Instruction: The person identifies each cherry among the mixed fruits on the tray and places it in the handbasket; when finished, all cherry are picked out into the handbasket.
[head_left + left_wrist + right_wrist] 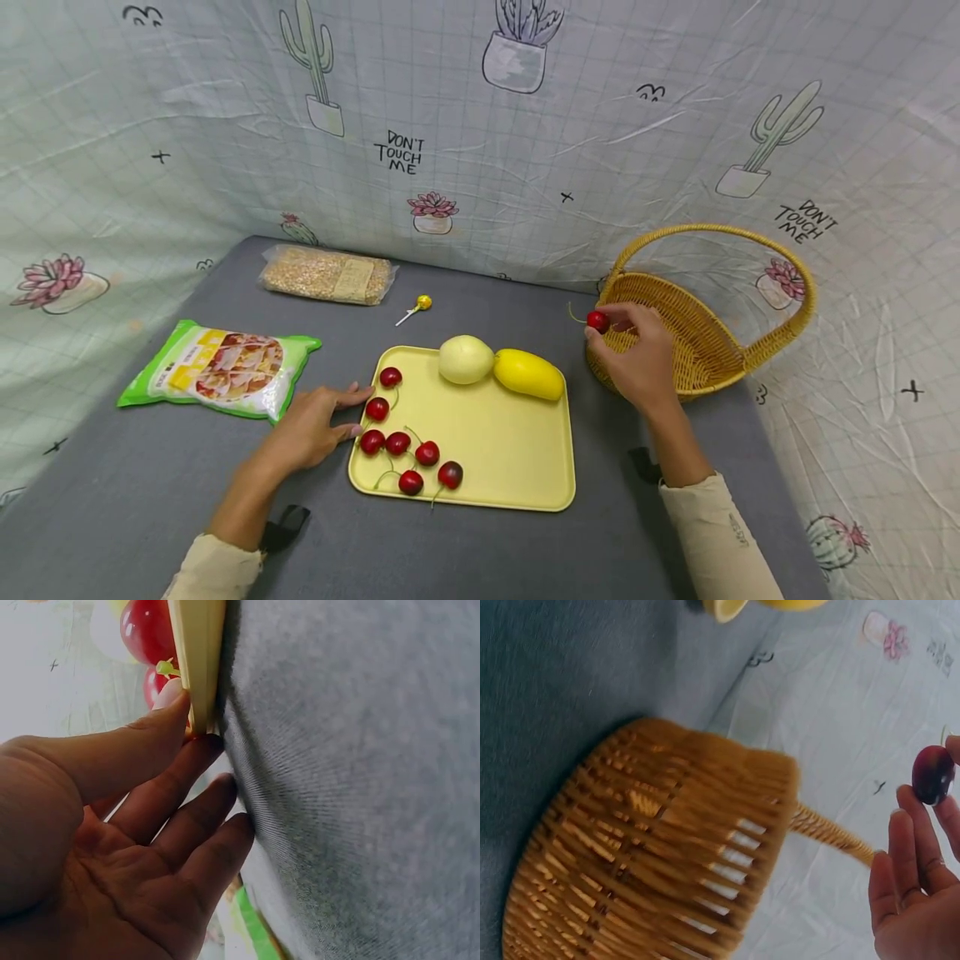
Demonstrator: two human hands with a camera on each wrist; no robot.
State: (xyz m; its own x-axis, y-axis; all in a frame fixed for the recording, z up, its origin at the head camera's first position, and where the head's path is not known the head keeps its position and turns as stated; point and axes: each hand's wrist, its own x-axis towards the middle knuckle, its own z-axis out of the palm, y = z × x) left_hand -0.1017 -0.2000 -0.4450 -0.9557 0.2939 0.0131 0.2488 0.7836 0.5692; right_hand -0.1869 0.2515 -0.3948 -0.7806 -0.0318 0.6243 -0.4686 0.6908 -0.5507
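My right hand [637, 350] pinches a dark red cherry [597, 322] by its sides, stem pointing left, over the left rim of a wicker basket [720, 389] with a tall handle. In the right wrist view the cherry [933, 775] sits at the fingertips, above the woven wall. With thumb and index finger, my left hand [311, 429] holds the left edge of a yellow tray [510, 454]. Several stemmed cherries [397, 443] lie on the tray's left side. A pale round fruit [465, 360] and a long yellow fruit [528, 374] rest along its far edge.
Left of the tray lies a green-edged food bag [221, 371]. Farther back are a clear bag of grains [322, 275] and a yellow lollipop [422, 302]. A printed cloth [487, 150] hangs behind the grey table [135, 492].
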